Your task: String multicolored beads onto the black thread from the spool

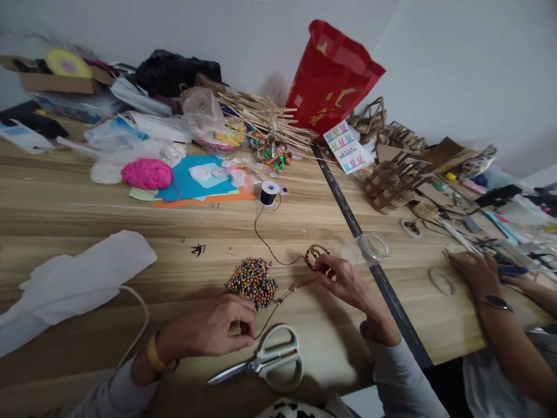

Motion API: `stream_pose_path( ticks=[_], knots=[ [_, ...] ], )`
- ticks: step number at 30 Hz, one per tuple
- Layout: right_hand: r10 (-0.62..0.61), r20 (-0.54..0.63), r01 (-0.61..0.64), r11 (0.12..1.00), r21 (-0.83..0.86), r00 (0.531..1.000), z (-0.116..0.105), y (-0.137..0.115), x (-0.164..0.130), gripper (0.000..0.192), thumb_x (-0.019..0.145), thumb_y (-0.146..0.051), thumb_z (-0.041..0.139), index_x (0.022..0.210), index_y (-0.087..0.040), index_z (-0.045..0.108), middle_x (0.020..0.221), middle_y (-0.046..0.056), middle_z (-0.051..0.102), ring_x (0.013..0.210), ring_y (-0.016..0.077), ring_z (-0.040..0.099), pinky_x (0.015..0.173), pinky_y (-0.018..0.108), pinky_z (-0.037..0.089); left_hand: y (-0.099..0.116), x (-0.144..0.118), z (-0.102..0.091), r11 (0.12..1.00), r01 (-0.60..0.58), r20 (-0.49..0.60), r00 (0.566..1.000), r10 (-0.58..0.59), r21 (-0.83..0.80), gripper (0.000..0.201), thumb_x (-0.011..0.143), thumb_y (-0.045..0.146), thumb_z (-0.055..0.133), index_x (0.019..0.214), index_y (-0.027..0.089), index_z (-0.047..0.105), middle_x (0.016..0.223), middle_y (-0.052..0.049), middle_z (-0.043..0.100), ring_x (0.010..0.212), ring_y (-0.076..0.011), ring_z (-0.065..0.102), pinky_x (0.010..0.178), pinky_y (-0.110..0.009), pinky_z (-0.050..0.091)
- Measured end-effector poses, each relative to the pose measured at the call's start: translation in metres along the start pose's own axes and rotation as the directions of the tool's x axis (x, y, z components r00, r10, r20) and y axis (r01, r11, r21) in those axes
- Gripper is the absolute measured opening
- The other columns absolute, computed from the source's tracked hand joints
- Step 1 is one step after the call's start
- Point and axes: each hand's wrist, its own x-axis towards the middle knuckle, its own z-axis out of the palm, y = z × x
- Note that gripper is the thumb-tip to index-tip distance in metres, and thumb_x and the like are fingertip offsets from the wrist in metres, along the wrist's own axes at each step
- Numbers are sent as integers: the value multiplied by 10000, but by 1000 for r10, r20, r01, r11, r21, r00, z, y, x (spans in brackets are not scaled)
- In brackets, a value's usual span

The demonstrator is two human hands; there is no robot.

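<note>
A thin black cord (268,320) with a few small beads on it stretches between my two hands. My left hand (217,328), wearing a yellow band at the wrist, pinches the cord's near end. Farther along, my right hand (342,281) is closed on the cord beside a coiled string of beads (315,253). From that coil the cord runs back to a black spool (268,194). A heap of colourful round beads (251,280) lies just beyond my left hand. Scissors with pale handles (282,353) rest nearer me, between my hands.
A white cloth (87,273) lies at left. Pink yarn (147,173), blue paper (191,180), sticks and a red bag (331,75) line the back. Clear rings (375,248) sit right of my hand. Another person's hand (474,270) is at the right.
</note>
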Motion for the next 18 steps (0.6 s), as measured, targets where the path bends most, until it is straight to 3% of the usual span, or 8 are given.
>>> stream_pose_path(
  ticks=[5, 9, 11, 14, 18],
  knots=[
    [87, 179, -56, 983, -174, 980, -8, 6, -13, 70, 796, -119, 497, 782, -167, 546, 690, 9, 596, 611, 123, 552, 584, 212, 386, 2, -2, -3, 998, 37, 70, 997, -41, 60, 95, 764, 101, 598, 688, 158, 602, 686, 22, 587, 723, -122, 570, 741, -217, 396],
    [77, 106, -35, 934, -354, 991, -5, -11, -11, 67, 807, -129, 533, 851, -165, 567, 810, 41, 614, 685, 145, 570, 637, 237, 383, 2, -1, -5, 998, 40, 69, 997, -43, 54, 95, 761, 94, 589, 688, 155, 585, 688, 24, 572, 691, -110, 548, 695, -204, 384],
    [-28, 120, 62, 956, -287, 992, 2, -28, -7, 74, 832, -138, 532, 890, -168, 566, 847, 40, 603, 698, 137, 564, 641, 231, 382, 2, 0, -5, 997, 50, 65, 996, -53, 54, 95, 763, 93, 578, 690, 155, 581, 687, 22, 573, 679, -108, 543, 665, -199, 377],
    [-195, 222, 211, 976, -50, 955, 18, -52, 2, 144, 846, -167, 565, 990, -176, 558, 863, 20, 594, 656, 109, 553, 601, 208, 377, 0, 1, -4, 995, 73, 30, 997, -75, 72, 98, 763, 86, 559, 694, 154, 576, 710, 14, 588, 698, -113, 549, 661, -199, 369],
    [-370, 359, 347, 929, 130, 857, 40, -67, 11, 211, 825, -230, 640, 1013, -167, 566, 840, 15, 614, 699, 117, 574, 620, 204, 387, -6, 2, -4, 991, 101, -40, 994, -98, 87, 111, 759, 78, 529, 692, 154, 576, 725, 5, 596, 701, -119, 542, 658, -207, 359]
  ],
)
